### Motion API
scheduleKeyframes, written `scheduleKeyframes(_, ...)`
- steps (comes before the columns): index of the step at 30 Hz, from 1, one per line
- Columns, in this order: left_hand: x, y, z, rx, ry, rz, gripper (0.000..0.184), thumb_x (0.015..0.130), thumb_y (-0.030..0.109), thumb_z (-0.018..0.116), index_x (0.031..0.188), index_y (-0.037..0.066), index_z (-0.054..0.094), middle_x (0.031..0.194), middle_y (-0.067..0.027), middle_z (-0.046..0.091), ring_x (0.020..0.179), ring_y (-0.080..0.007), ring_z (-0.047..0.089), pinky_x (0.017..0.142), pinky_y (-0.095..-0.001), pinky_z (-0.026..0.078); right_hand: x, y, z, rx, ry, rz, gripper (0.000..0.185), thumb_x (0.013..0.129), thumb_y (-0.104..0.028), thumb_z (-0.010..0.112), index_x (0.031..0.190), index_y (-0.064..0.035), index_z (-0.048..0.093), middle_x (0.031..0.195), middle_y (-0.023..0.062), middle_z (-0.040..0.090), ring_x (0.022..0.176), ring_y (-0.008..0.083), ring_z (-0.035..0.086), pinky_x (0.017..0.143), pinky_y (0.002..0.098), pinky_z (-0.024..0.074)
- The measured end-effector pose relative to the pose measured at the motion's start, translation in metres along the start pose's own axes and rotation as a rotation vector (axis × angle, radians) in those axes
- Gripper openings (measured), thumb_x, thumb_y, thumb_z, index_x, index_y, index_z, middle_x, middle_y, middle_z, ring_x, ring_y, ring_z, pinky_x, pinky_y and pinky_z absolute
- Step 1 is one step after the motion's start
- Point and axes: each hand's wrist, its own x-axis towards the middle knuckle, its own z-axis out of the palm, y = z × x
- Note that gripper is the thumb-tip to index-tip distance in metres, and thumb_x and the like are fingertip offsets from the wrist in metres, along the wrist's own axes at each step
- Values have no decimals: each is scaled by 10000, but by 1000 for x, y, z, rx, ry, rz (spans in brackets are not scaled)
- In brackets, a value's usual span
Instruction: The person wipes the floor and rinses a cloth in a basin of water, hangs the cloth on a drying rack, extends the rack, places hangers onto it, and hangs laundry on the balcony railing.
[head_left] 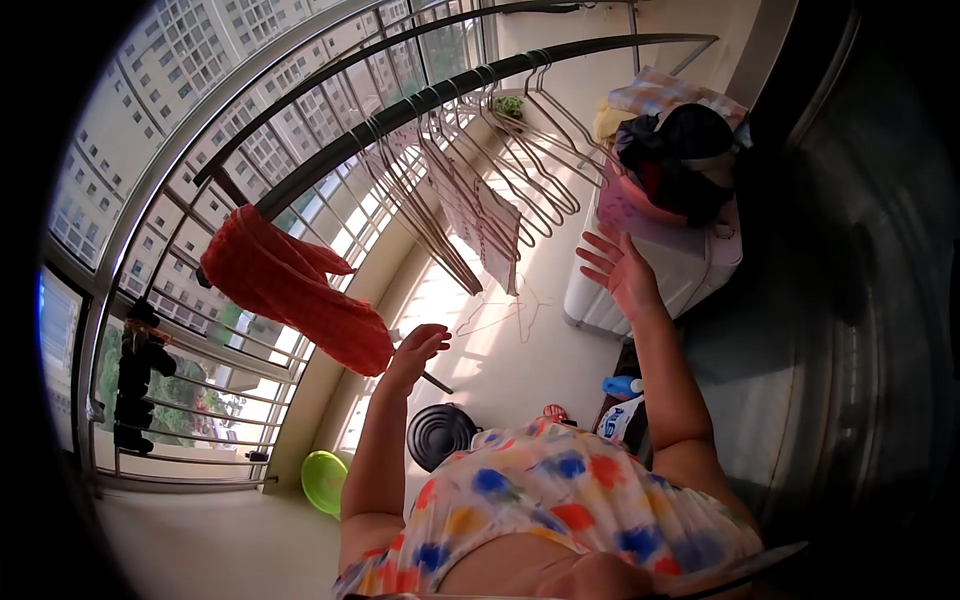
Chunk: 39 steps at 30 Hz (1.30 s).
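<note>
Red towel hung over the rail's near end; your left hand was just beside it, fingers loosely curled, empty. Your right hand was open, empty, near the white machine with piled laundry.

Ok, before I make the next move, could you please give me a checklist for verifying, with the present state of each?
1. Right hand empty: ok, open.
2. Left hand empty: cannot tell, a rod shows behind it.
3. Red towel on the rail: ok.
4. Bare hangers on the rail: ok, several.
5. Floor free of objects: not ok, green basin there.
</note>
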Motion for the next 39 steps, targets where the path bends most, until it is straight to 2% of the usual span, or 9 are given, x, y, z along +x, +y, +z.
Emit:
scheduleKeyframes(13, 88, 26, 121, 107, -132, 20, 313, 912, 210, 522, 1193, 70, 525, 1131, -55, 572, 1036, -154, 530, 911, -309, 402, 64, -44, -61, -69, -320, 243, 736, 874, -609, 354, 1392, -95, 252, 1383, 150, 346, 1186, 361, 452, 936, 454, 408)
scheduleKeyframes(19, 129, 79, 205, 155, -29, 234, 491, 872, 172, 592, 1304, 66, 385, 1089, -71, 558, 1002, -178, 539, 838, -305, 452, 62, -36, -56, -49, -454, 344, 770, 862, -639, 333, 1408, -108, 224, 1416, 111, 297, 1201, 331, 441, 956, 447, 392)
scheduleKeyframes(21, 142, 82, 217, 210, 7, 256, 385, 867, 171, 595, 1208, 42, 472, 1011, -69, 581, 891, -166, 572, 741, -290, 479, 64, -26, -58, -17, -485, 356, 733, 883, -610, 321, 1407, -107, 226, 1408, 105, 303, 1180, 314, 460, 958, 442, 395)
scheduleKeyframes(23, 152, 77, 214, 383, 76, 257, 183, 855, 164, 602, 930, -3, 602, 836, -50, 612, 709, -123, 569, 586, -264, 464, 64, -24, -59, 43, -513, 395, 711, 885, -605, 317, 1393, -111, 267, 1414, 97, 297, 1149, 324, 484, 967, 447, 393)
scheduleKeyframes(27, 142, 64, 202, 307, -83, 311, 167, 844, 83, 600, 986, -5, 612, 872, -68, 632, 741, -125, 594, 644, -262, 492, 68, -33, -62, -167, -576, 489, 658, 906, -548, 354, 1381, -98, 288, 1395, 116, 326, 1102, 343, 527, 890, 426, 454)
scheduleKeyframes(29, 135, 46, 183, 209, -36, 164, 159, 852, 85, 592, 983, -3, 618, 810, -63, 633, 708, -118, 594, 629, -258, 486, 75, -41, -61, -380, -545, 417, 649, 911, -496, 410, 1350, -27, 318, 1332, 148, 405, 1015, 303, 589, 817, 374, 503)
scheduleKeyframes(33, 96, 17, 118, 272, 232, 1, 177, 877, 159, 565, 934, 4, 628, 684, -33, 591, 572, -95, 541, 515, -239, 435, 99, -92, -71, -316, -473, 285, 489, 905, -418, 485, 1203, -31, 475, 1098, 132, 585, 850, 214, 640, 637, 275, 508)
scheduleKeyframes(36, 68, -13, 75, 45, 522, 37, 246, 916, 218, 507, 768, 28, 554, 551, 6, 451, 440, -79, 412, 407, -234, 322, 126, -116, -62, -194, -422, 159, 319, 902, -311, 531, 1097, -59, 534, 939, 81, 631, 648, 101, 569, 530, 205, 414)
scheduleKeyframes(39, 44, -5, 49, -126, 696, 131, 416, 943, 349, 446, 624, 81, 434, 496, 26, 357, 393, -81, 347, 380, -242, 286, 177, -117, -48, -202, -313, -7, 321, 896, -295, 541, 1104, -50, 530, 985, 63, 610, 750, 93, 538, 605, 225, 416)
